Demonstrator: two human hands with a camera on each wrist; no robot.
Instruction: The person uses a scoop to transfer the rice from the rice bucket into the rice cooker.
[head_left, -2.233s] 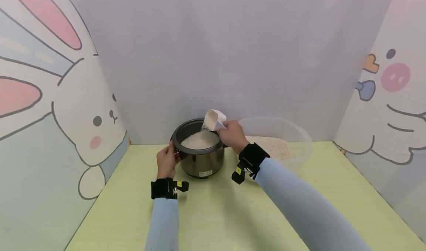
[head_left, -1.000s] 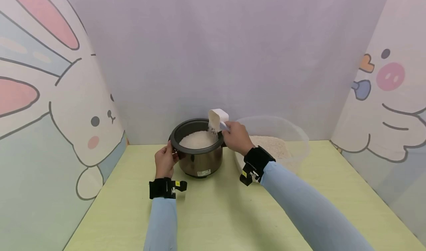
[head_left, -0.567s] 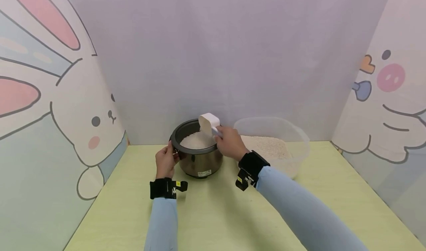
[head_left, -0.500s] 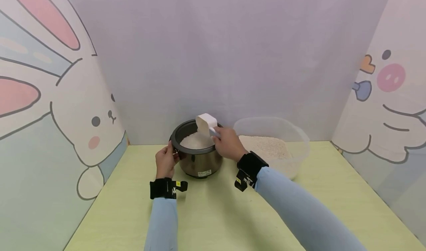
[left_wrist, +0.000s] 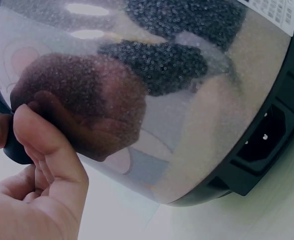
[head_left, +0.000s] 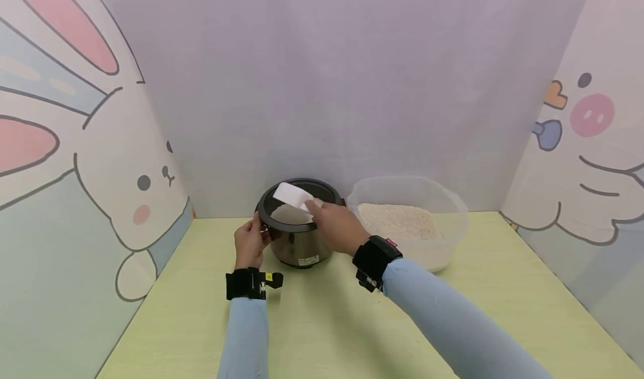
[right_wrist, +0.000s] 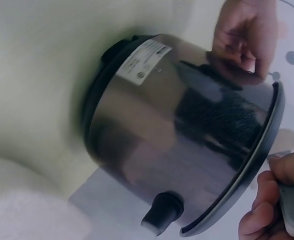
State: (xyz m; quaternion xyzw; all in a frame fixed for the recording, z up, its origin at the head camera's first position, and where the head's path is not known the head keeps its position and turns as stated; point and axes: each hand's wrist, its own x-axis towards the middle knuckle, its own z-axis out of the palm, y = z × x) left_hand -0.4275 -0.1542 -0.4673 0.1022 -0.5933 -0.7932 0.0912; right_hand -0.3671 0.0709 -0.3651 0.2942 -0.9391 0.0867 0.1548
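Scoop (head_left: pixel 293 196) lying flat over the rice cooker (head_left: pixel 299 222), near the table's back edge

Right hand (head_left: pixel 336 226) grips its handle, long axis pointing back-left across the pot mouth. Left hand (head_left: pixel 250 243) pinches the cooker's left side handle. Rice tub (head_left: pixel 443 203) sits just right, nearer the right hand.

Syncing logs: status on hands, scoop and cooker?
Left hand grips cooker side handle. Right hand holds white scoop, flat over the rice in the pot. Rice tub right, apart. Nothing in the way.
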